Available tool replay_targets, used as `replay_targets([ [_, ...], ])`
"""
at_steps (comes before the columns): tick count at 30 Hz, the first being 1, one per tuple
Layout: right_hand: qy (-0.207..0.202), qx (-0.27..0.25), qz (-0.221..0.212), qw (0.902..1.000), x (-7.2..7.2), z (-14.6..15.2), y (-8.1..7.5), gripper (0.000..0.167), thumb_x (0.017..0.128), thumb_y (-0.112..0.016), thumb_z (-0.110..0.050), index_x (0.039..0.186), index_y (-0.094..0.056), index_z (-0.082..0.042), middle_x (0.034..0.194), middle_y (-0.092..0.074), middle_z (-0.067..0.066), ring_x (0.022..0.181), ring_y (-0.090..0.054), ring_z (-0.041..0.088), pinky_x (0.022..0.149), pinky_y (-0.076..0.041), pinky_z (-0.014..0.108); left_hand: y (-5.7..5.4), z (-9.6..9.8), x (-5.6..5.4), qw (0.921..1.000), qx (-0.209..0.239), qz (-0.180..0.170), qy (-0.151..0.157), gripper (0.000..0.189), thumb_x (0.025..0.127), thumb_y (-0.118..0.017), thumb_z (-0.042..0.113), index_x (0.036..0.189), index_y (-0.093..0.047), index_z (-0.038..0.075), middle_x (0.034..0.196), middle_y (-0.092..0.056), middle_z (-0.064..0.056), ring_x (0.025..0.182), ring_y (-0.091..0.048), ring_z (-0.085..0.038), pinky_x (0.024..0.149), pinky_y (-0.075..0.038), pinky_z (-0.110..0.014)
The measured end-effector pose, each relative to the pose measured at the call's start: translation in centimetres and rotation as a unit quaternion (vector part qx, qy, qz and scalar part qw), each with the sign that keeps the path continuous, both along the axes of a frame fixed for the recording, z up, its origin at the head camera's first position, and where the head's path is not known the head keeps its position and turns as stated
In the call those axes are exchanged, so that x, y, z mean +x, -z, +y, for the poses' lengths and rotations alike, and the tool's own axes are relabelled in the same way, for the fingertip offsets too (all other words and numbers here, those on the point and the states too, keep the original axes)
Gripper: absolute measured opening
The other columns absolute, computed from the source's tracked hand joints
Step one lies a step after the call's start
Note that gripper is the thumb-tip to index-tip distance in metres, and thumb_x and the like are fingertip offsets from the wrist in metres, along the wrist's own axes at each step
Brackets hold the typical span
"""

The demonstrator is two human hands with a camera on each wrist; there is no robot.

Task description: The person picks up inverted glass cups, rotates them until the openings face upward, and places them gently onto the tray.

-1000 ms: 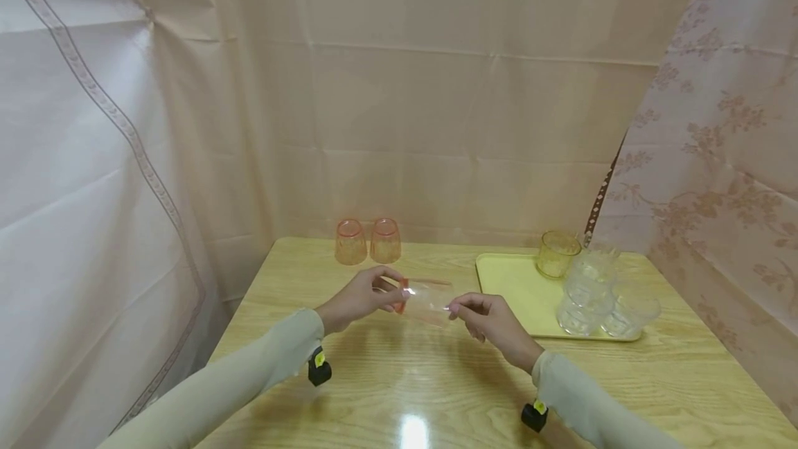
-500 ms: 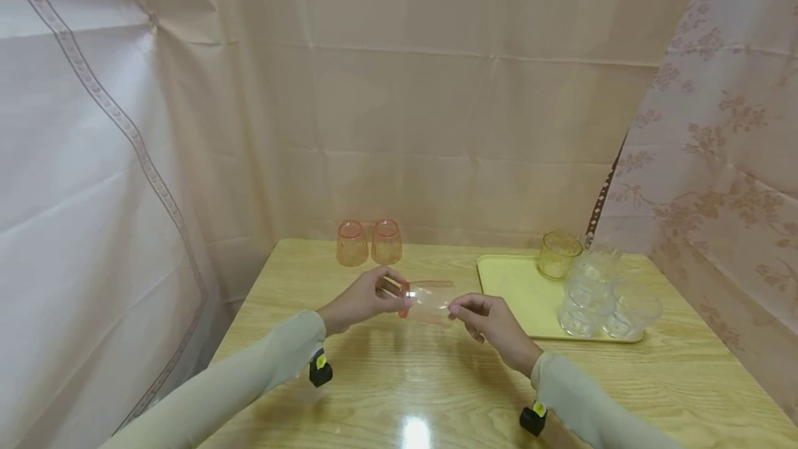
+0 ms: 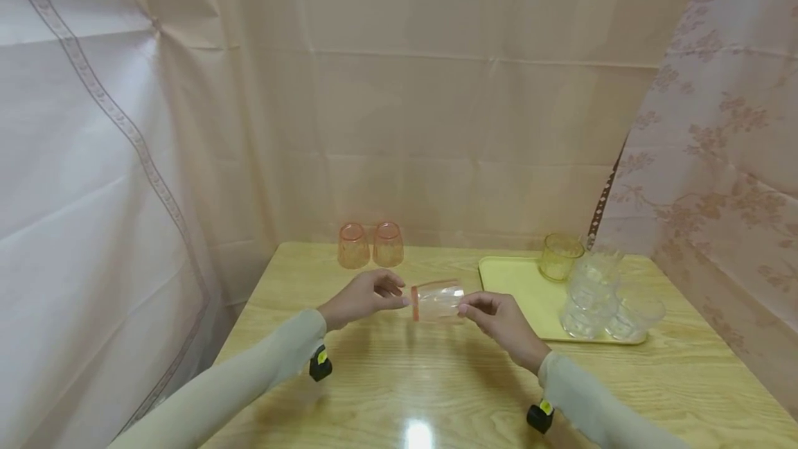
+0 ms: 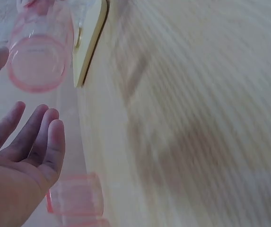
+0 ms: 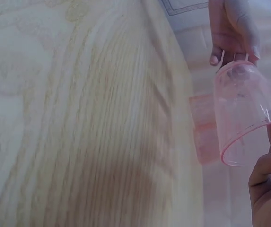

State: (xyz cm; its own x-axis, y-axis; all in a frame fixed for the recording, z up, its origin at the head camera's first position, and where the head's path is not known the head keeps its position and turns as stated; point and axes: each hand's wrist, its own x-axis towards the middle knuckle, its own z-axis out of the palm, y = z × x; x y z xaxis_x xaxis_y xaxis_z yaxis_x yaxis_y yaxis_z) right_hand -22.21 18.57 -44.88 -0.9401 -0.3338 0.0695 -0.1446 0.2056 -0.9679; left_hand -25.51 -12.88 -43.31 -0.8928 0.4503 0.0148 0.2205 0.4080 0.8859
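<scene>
A clear pinkish-orange drinking glass (image 3: 438,300) is held sideways above the wooden table, its thick base toward the left. My right hand (image 3: 505,328) pinches it at the rim between thumb and fingers; the right wrist view shows the wide mouth of the glass (image 5: 243,109) beside those fingers. Close to the base is my left hand (image 3: 361,300), thumb and fingers spread. In the left wrist view a gap separates the left hand (image 4: 21,165) from most of the base, with the thumb tip very near it.
Two matching glasses, one (image 3: 353,248) beside the other (image 3: 388,248), stand upside down at the table's back edge. On the right, a yellow tray (image 3: 508,283) carries a yellow glass (image 3: 560,258) and several clear glasses (image 3: 580,317). Curtains surround the wooden table (image 3: 374,380).
My left hand has let go of the base of the glass and its fingers have spread. The right hand has shifted slightly right, taking the glass along.
</scene>
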Motion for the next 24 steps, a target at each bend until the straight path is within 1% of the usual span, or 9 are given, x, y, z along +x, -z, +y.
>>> replay_targets([
  [5, 0.011, 0.024, 0.014, 0.9996, -0.3, 0.8, -0.1, 0.026, 0.098, -0.071, -0.029, 0.109, -0.074, -0.006, 0.099, -0.069, 0.013, 0.068, -0.048, 0.014, 0.058, -0.043, 0.024, -0.1, -0.9, -0.9, 0.9992, -0.021, 0.02, -0.028, 0.041, 0.093, -0.077, 0.04, 0.12, -0.067, 0.01, 0.109, -0.067, 0.0, 0.099, -0.062, -0.019, 0.084, -0.053, -0.036],
  [9, 0.013, 0.061, 0.038, 0.9974, -0.4, 1.3, -0.4, 0.024, 0.099, -0.071, -0.031, 0.109, -0.075, -0.01, 0.107, -0.072, 0.01, 0.083, -0.061, 0.018, 0.067, -0.05, 0.028, -0.2, -1.7, -1.8, 0.9974, -0.038, 0.04, -0.048, 0.037, 0.095, -0.074, 0.041, 0.116, -0.068, 0.011, 0.105, -0.067, 0.001, 0.097, -0.062, -0.018, 0.083, -0.054, -0.036],
  [11, 0.017, 0.088, 0.058, 0.9943, -0.4, 1.5, -0.5, 0.023, 0.099, -0.071, -0.033, 0.109, -0.076, -0.013, 0.105, -0.073, 0.007, 0.081, -0.062, 0.018, 0.064, -0.05, 0.029, -0.3, -2.2, -2.4, 0.9965, -0.04, 0.048, -0.056, 0.032, 0.095, -0.075, 0.04, 0.112, -0.069, 0.013, 0.103, -0.068, 0.001, 0.096, -0.063, -0.018, 0.082, -0.054, -0.036],
  [12, 0.02, 0.101, 0.066, 0.9925, -0.4, 1.6, -0.6, 0.022, 0.099, -0.071, -0.033, 0.109, -0.076, -0.014, 0.1, -0.073, 0.007, 0.077, -0.062, 0.018, 0.061, -0.05, 0.028, -0.2, -2.3, -2.8, 0.9958, -0.043, 0.054, -0.061, 0.031, 0.095, -0.075, 0.04, 0.11, -0.069, 0.014, 0.102, -0.068, 0.001, 0.095, -0.063, -0.017, 0.082, -0.054, -0.036],
  [15, 0.033, 0.142, 0.107, 0.9836, -0.6, 2.0, -0.8, 0.019, 0.098, -0.072, -0.033, 0.107, -0.077, -0.017, 0.085, -0.069, 0.004, 0.06, -0.05, 0.013, 0.05, -0.042, 0.025, -0.4, -2.9, -3.6, 0.9937, -0.048, 0.069, -0.074, 0.028, 0.095, -0.075, 0.038, 0.107, -0.07, 0.013, 0.099, -0.069, 0.001, 0.092, -0.063, -0.017, 0.08, -0.054, -0.035],
  [16, 0.037, 0.154, 0.124, 0.9796, -0.7, 2.1, -0.9, 0.017, 0.098, -0.072, -0.032, 0.106, -0.078, -0.017, 0.081, -0.067, 0.003, 0.057, -0.046, 0.013, 0.047, -0.039, 0.025, -0.5, -3.1, -3.9, 0.993, -0.05, 0.074, -0.077, 0.029, 0.095, -0.075, 0.038, 0.107, -0.07, 0.013, 0.099, -0.069, 0.001, 0.092, -0.064, -0.017, 0.08, -0.054, -0.036],
  [18, 0.042, 0.175, 0.158, 0.9709, -0.9, 2.4, -1.0, 0.017, 0.098, -0.072, -0.028, 0.106, -0.078, -0.015, 0.077, -0.065, -0.001, 0.056, -0.046, 0.012, 0.047, -0.039, 0.025, -0.5, -3.4, -4.3, 0.9914, -0.056, 0.085, -0.082, 0.03, 0.095, -0.075, 0.039, 0.107, -0.07, 0.011, 0.099, -0.07, 0.001, 0.092, -0.064, -0.016, 0.08, -0.054, -0.035],
  [20, 0.048, 0.194, 0.188, 0.9617, -1.1, 2.8, -1.1, 0.016, 0.098, -0.072, -0.026, 0.106, -0.078, -0.013, 0.079, -0.066, -0.006, 0.059, -0.048, 0.012, 0.049, -0.04, 0.026, -0.7, -3.6, -4.7, 0.9902, -0.064, 0.09, -0.086, 0.032, 0.095, -0.075, 0.039, 0.109, -0.07, 0.011, 0.1, -0.07, 0.001, 0.093, -0.065, -0.017, 0.081, -0.055, -0.037],
  [24, 0.052, 0.218, 0.22, 0.9495, -1.4, 3.6, -1.3, 0.013, 0.099, -0.072, -0.024, 0.104, -0.078, -0.014, 0.085, -0.07, -0.005, 0.061, -0.05, 0.011, 0.051, -0.041, 0.026, -0.9, -4.0, -5.3, 0.9896, -0.067, 0.09, -0.09, 0.03, 0.096, -0.074, 0.038, 0.108, -0.071, 0.011, 0.1, -0.071, 0.0, 0.095, -0.066, -0.018, 0.082, -0.056, -0.038],
])
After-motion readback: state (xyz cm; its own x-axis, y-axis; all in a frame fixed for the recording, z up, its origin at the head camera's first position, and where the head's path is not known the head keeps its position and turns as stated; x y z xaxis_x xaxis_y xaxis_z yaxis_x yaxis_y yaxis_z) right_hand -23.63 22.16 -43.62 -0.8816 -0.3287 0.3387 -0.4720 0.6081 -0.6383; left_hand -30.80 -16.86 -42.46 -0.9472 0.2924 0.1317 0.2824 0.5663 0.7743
